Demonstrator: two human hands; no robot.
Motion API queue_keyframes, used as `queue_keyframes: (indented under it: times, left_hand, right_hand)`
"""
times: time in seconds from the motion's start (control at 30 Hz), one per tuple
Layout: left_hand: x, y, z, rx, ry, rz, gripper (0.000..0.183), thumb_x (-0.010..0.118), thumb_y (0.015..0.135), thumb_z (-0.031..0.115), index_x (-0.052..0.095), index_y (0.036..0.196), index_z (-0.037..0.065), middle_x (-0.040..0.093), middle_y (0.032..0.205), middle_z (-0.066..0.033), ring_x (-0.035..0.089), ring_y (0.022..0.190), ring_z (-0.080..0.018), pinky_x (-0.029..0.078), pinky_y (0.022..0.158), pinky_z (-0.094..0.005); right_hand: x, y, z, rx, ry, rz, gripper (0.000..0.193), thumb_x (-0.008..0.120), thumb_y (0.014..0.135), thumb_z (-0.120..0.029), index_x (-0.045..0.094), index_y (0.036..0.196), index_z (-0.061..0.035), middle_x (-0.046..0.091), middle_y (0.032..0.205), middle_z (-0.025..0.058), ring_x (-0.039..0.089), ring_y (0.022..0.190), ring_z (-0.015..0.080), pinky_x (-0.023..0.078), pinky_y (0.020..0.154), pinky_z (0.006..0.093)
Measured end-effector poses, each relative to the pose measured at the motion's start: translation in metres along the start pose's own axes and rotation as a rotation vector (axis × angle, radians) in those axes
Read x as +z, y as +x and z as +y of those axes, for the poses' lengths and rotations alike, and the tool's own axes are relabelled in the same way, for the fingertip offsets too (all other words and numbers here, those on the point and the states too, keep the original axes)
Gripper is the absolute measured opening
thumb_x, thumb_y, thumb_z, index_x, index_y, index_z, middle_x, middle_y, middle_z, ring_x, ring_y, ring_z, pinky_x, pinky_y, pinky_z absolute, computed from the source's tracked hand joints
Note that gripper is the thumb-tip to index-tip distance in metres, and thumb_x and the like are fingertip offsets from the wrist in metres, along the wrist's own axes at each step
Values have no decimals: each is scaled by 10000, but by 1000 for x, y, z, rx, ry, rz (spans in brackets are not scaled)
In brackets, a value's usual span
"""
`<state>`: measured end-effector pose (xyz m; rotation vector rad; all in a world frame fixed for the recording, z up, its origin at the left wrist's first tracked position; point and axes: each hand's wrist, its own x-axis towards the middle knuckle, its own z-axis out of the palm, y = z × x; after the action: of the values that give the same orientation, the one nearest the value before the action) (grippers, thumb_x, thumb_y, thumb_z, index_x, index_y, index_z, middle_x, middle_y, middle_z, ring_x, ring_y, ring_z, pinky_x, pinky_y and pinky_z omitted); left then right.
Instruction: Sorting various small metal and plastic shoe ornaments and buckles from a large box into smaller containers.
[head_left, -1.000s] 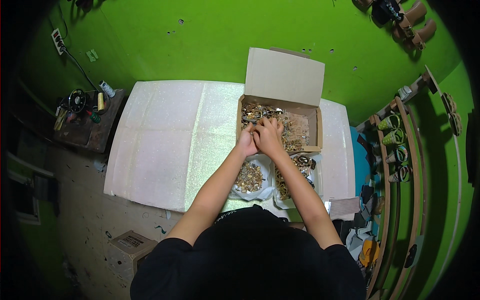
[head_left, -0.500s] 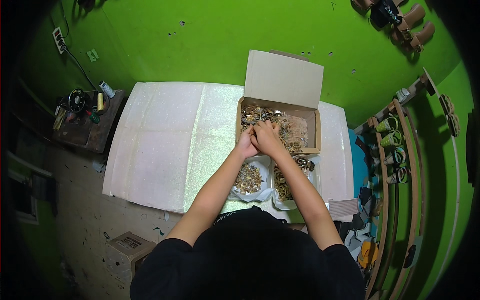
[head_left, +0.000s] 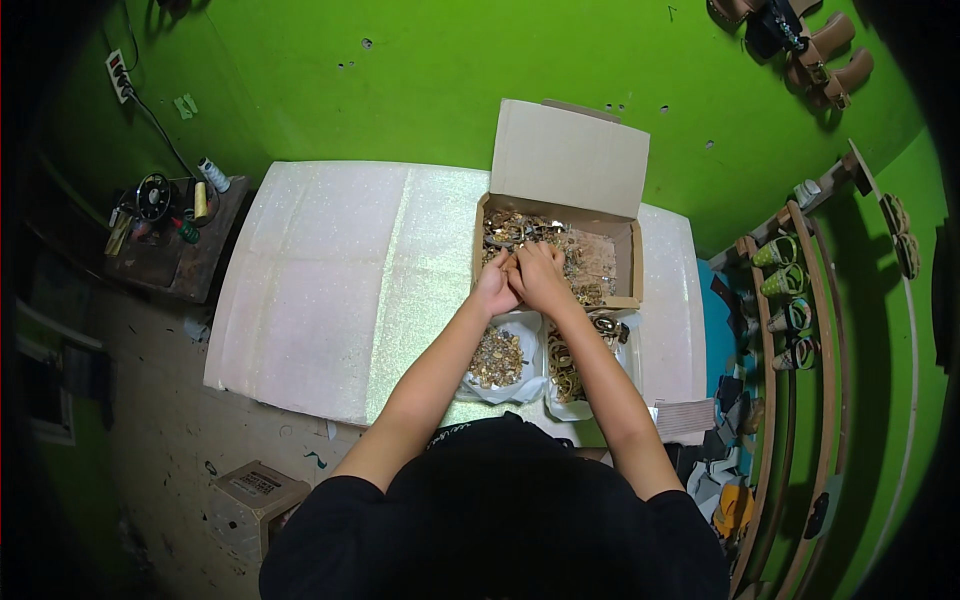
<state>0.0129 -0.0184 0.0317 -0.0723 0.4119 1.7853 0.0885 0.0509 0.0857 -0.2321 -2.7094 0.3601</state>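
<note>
Both hands meet over the left front part of an open cardboard box (head_left: 625, 262), which holds many small shiny metal pieces (head_left: 515, 226), gold and silver in colour. My left hand (head_left: 496, 288) is cupped, fingers curled toward the right. Over its fingertips my right hand (head_left: 543, 278) is bent down with its fingers pressed together. Whatever lies between the fingers is too small and hidden to make out. Below the left wrist sits a white plastic-lined container (head_left: 478, 392) of gold and silver bits (head_left: 497, 358). Under my right forearm is another container holding gold-coloured strips and buckle-like pieces (head_left: 563, 370).
The box's raised lid (head_left: 570, 155) leans toward the green wall. A pale glittery sheet covers the table (head_left: 320, 270). At left, a small dark table (head_left: 170, 260) bears thread spools (head_left: 213, 175). Sandals (head_left: 782, 280) hang on a wooden rack at right; a carton (head_left: 258, 490) stands on the floor.
The hands stay together over the box. My right fingers shift slightly over the left ones; otherwise the view moves only a little.
</note>
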Motion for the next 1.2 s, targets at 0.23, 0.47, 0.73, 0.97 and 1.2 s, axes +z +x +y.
queue_keyframes:
  times: [0.23, 0.47, 0.73, 0.97, 1.2]
  left_hand:
    - [-2, 1, 1, -10, -57, -82, 560, 147, 908, 416, 364, 1218, 3, 429, 1212, -162, 412, 1119, -274, 310, 963, -403]
    - [6, -3, 2, 5, -181, -280, 595, 72, 906, 407, 265, 1279, -13, 278, 1335, -166, 280, 1236, -284, 282, 1004, -392]
    - [5, 0, 2, -6, -221, -298, 600, 72, 904, 411, 275, 1273, -16, 285, 1333, -165, 272, 1241, -284, 306, 989, -392]
    - [-2, 2, 0, 17, -122, -271, 583, 102, 914, 396, 353, 1230, -24, 423, 1232, -155, 437, 1103, -236, 398, 882, -328]
    - [-11, 8, 1, 10, -132, -189, 559, 142, 918, 391, 437, 1170, -12, 553, 1034, -97, 537, 901, -177, 452, 759, -284]
  right_hand:
    - [-21, -11, -6, 174, 269, -14, 177, 513, 748, -195, 549, 810, -33, 516, 831, 109, 465, 870, 263, 306, 821, 384]
    - [-25, -56, -9, 255, 665, -317, 150, 562, 737, -153, 592, 759, -8, 544, 751, 105, 531, 685, 222, 424, 643, 305]
    - [-32, -49, -5, 253, 384, -115, 154, 627, 675, -93, 586, 791, -1, 493, 740, 107, 511, 649, 217, 423, 607, 307]
    - [-24, -17, 0, 142, 133, 128, 212, 633, 671, -133, 627, 876, -81, 490, 834, 106, 455, 823, 288, 375, 782, 385]
    - [-23, -8, 2, -43, -12, 83, 181, 647, 646, -143, 646, 825, -121, 493, 859, 79, 446, 847, 267, 359, 742, 381]
